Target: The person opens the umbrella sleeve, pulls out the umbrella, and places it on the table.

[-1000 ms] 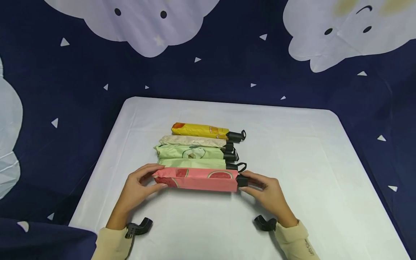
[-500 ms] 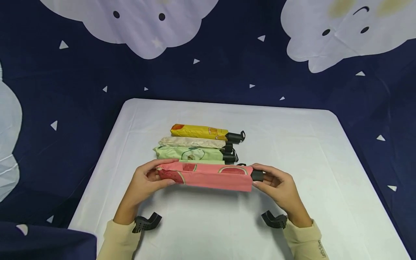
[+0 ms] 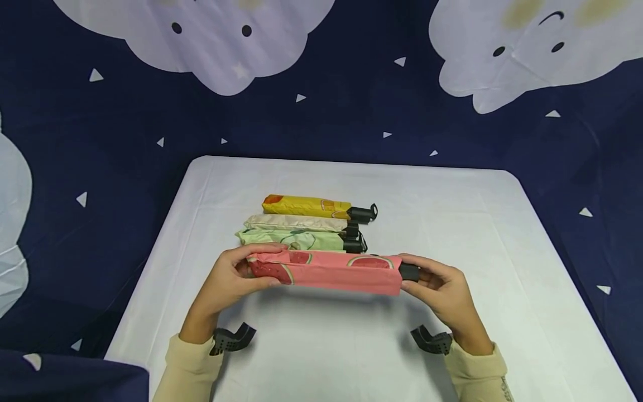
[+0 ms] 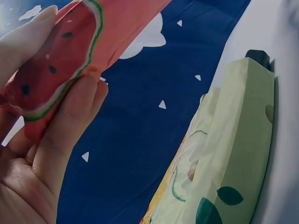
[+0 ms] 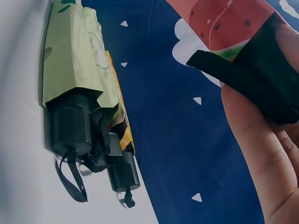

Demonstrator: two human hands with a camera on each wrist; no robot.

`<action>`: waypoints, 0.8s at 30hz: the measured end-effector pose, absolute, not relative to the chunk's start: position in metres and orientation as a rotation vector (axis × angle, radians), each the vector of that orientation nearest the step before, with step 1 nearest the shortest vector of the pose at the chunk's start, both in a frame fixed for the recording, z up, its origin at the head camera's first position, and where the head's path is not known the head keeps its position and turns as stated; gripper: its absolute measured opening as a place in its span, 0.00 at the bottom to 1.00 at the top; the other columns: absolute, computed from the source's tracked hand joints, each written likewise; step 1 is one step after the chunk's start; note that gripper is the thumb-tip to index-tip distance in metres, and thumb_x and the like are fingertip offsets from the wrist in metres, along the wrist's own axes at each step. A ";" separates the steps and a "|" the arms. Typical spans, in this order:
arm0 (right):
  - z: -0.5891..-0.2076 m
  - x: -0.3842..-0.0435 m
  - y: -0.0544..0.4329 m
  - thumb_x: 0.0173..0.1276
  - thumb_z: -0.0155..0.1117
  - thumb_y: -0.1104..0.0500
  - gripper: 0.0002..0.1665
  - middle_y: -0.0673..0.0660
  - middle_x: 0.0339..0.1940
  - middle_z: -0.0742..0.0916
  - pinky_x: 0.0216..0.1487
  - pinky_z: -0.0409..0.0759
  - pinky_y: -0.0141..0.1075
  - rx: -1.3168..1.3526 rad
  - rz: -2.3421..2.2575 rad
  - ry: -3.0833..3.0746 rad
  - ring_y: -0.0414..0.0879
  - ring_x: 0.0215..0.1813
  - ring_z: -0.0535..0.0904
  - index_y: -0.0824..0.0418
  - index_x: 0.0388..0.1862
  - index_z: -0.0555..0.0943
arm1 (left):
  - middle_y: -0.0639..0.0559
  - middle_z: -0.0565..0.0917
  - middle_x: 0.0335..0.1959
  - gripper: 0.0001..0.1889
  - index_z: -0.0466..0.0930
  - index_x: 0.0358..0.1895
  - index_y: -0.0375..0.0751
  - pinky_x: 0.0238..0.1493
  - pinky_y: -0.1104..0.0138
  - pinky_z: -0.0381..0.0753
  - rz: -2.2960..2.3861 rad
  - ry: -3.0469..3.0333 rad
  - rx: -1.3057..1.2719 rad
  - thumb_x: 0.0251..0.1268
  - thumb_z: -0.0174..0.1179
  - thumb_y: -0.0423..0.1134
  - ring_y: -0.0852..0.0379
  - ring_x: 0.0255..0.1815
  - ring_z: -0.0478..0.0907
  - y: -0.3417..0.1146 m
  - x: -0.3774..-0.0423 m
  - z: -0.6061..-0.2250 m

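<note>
A folded pink umbrella [image 3: 341, 273] with watermelon slices is held up level in both hands, its shadow on the white table below. My left hand [image 3: 236, 282] grips its left end, thumb in front and fingers over the top, also seen around the fabric in the left wrist view. My right hand [image 3: 444, 285] holds the black handle [image 3: 409, 272] at the other end. Behind it lies a pale green umbrella [image 4: 238, 140] with dark leaves, almost hidden in the head view. Farther back are a green avocado-print umbrella [image 3: 321, 240], a cream umbrella [image 3: 296, 223] and a yellow umbrella [image 3: 301, 206].
The lying umbrellas form a close row on the white table [image 3: 502, 268], handles to the right. Black wrist straps [image 5: 77, 177] hang from some handles. A dark blue cloth [image 3: 351, 123] with clouds and triangles stands behind the table.
Both hands have raised the pink umbrella off the table and carried it slightly right. It now covers most of the pale green umbrella in the head view.
</note>
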State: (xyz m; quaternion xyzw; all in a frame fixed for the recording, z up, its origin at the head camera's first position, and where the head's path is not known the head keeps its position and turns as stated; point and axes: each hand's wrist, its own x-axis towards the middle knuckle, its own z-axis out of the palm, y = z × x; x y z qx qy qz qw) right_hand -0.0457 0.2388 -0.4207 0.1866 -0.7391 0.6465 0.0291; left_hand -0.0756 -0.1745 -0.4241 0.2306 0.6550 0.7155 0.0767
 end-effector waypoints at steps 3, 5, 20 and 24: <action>-0.422 -0.047 0.237 0.59 0.70 0.81 0.28 0.59 0.51 0.89 0.42 0.87 0.35 0.590 2.017 -2.267 0.46 0.47 0.88 0.77 0.60 0.80 | 0.39 0.81 0.63 0.29 0.80 0.61 0.29 0.41 0.60 0.88 2.133 1.997 0.693 0.52 0.74 0.20 0.49 0.47 0.87 -0.176 -0.074 -0.424; -0.423 -0.047 0.236 0.59 0.70 0.81 0.28 0.58 0.51 0.89 0.42 0.87 0.35 0.584 2.032 -2.265 0.47 0.46 0.88 0.77 0.60 0.80 | 0.40 0.81 0.62 0.28 0.81 0.60 0.30 0.40 0.61 0.88 2.126 2.022 0.687 0.52 0.74 0.20 0.50 0.44 0.88 -0.178 -0.072 -0.424; -0.431 -0.049 0.229 0.57 0.67 0.86 0.28 0.65 0.51 0.88 0.42 0.87 0.37 0.678 2.121 -2.115 0.50 0.46 0.89 0.81 0.58 0.78 | 0.39 0.80 0.63 0.29 0.80 0.61 0.29 0.44 0.62 0.87 2.130 2.062 0.715 0.53 0.73 0.19 0.49 0.51 0.85 -0.185 -0.066 -0.425; -0.432 -0.049 0.228 0.56 0.65 0.88 0.28 0.69 0.54 0.86 0.43 0.87 0.37 0.741 2.148 -2.059 0.51 0.48 0.88 0.83 0.58 0.77 | 0.37 0.79 0.64 0.29 0.80 0.61 0.29 0.45 0.61 0.87 2.139 2.053 0.724 0.52 0.73 0.18 0.47 0.53 0.84 -0.186 -0.065 -0.426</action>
